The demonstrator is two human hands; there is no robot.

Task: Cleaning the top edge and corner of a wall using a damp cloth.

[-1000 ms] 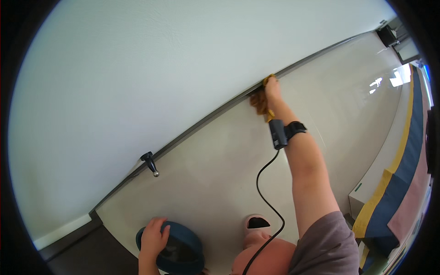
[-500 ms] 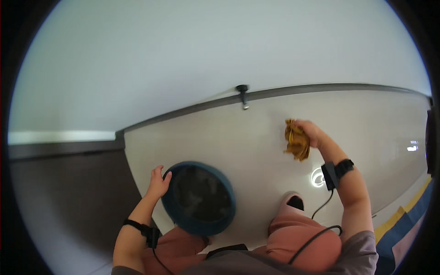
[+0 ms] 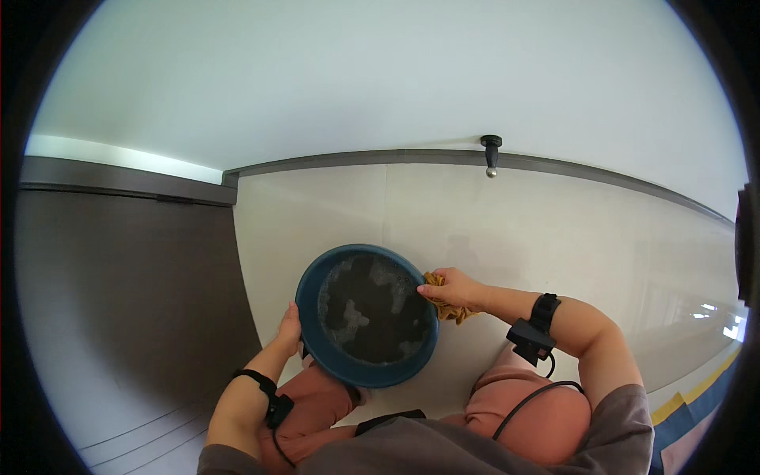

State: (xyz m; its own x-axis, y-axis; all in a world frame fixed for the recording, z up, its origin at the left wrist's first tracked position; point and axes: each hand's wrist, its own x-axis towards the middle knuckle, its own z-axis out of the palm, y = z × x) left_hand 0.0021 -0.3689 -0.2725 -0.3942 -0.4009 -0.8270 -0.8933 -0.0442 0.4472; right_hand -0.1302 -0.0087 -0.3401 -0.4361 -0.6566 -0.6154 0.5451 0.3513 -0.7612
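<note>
Between my hands is a round blue basin (image 3: 311, 340), holding dark-looking water with patches of whitish foam on it. My left hand (image 3: 290, 328) holds the basin's left side; most of its fingers are hidden behind the wall. On the other side my right hand (image 3: 455, 289) is closed around a crumpled mustard-brown cloth (image 3: 454, 311). That hand and the cloth press against the basin's right rim, with the thumb at the edge.
A black door stop (image 3: 492, 155) with a metal tip sticks out from the white wall (image 3: 380, 79), above a grey baseboard (image 3: 332, 162). Glossy pale floor tiles (image 3: 570, 237) surround the basin. A dark door (image 3: 119, 277) stands at left, and striped fabric (image 3: 693, 416) lies at lower right.
My right hand has brought the cloth leftward from over the floor to the basin's right rim. The basin sits farther forward, and my left hand has shifted lower along its side.
</note>
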